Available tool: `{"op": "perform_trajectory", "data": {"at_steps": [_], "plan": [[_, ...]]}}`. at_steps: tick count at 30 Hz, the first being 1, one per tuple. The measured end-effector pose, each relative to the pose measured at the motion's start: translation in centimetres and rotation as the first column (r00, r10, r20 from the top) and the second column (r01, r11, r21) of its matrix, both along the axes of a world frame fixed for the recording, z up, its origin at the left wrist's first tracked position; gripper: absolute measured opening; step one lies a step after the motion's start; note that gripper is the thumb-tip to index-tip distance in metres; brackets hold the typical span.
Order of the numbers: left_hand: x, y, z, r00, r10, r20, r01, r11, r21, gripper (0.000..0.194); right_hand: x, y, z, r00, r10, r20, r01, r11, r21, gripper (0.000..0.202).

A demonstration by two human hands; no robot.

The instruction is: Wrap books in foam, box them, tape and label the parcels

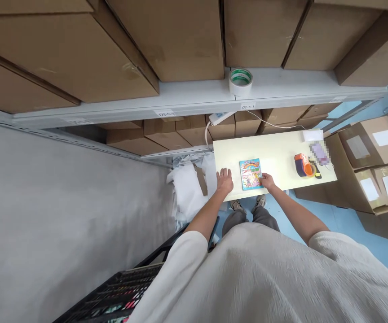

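Observation:
A thin picture book (250, 174) with a blue border and a bright, crowded cover lies face up on the pale yellow table (275, 146). My right hand (267, 180) is closed at its lower right edge, fingertips over the cover's margin. To the left of the book, and apart from it, my left hand (225, 180) rests on the tabletop with its fingers stretched out. Farther right on the table stands an orange and dark tape dispenser (303, 166), with a roll of tape beside it.
A purple, blurred-out object (319, 152) and a white box (313, 135) sit at the table's right end. Above runs a grey shelf with cartons (187, 40) and a tape roll (240, 82). White packing sheets (190, 188) lie left; a black crate (113, 291) stands lower left; cartons (379, 157) stand right.

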State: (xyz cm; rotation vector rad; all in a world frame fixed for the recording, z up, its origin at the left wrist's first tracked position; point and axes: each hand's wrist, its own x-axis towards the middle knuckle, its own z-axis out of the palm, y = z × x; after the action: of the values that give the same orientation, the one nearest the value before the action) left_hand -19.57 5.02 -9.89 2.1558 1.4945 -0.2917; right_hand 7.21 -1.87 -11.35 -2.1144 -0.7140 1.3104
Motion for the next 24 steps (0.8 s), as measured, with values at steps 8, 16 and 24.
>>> {"op": "perform_trajectory", "data": {"at_steps": [8, 16, 24], "plan": [[3.4, -5.7, 0.7, 0.972, -0.072, 0.222, 0.084, 0.995, -0.045, 0.072, 0.3, -1.4, -0.9, 0.986, 0.014, 0.163, -0.014, 1.000, 0.003, 0.037], [4.6, -7.9, 1.3, 0.978, 0.011, 0.209, 0.017, 0.991, -0.134, 0.081, 1.0, -1.8, 0.0, 0.950, 0.193, 0.246, -0.214, 0.975, 0.061, 0.049], [4.8, -8.2, 1.4, 0.981, -0.112, 0.156, 0.137, 0.977, -0.162, 0.091, 5.3, -2.0, 1.0, 0.885, -0.039, 0.464, 0.107, 0.987, -0.122, 0.055]]}}
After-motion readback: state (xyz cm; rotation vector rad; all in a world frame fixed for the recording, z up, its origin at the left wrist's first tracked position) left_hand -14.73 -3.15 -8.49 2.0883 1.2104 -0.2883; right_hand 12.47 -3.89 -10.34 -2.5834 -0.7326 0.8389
